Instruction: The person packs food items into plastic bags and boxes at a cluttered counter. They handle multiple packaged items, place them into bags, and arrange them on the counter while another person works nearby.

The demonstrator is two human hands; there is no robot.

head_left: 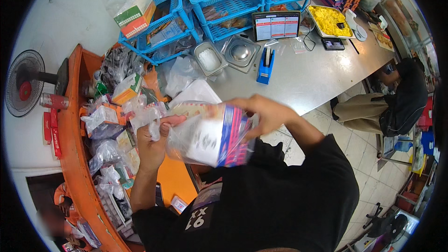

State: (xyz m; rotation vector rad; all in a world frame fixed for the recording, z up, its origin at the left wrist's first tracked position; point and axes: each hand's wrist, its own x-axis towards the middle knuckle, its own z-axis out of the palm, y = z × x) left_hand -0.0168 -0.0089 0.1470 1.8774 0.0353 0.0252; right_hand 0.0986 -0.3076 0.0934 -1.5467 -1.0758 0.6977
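In front of my chest I hold a clear plastic bag with a box inside, white with blue and pink-red bands at one end. My left hand is closed round the gathered plastic at the bag's left end, its thumb pointing right along it. At the banded end, my right hand curls over the bag, thumb and fingers on it; the hand is a little blurred. A white tray or lid lies on the table just beyond the bag.
On the steel table stand a blue tape dispenser, a tablet, steel pans and a tray of yellow food. Blue racks line the back. Bagged boxes crowd the left counter. A person bends at right.
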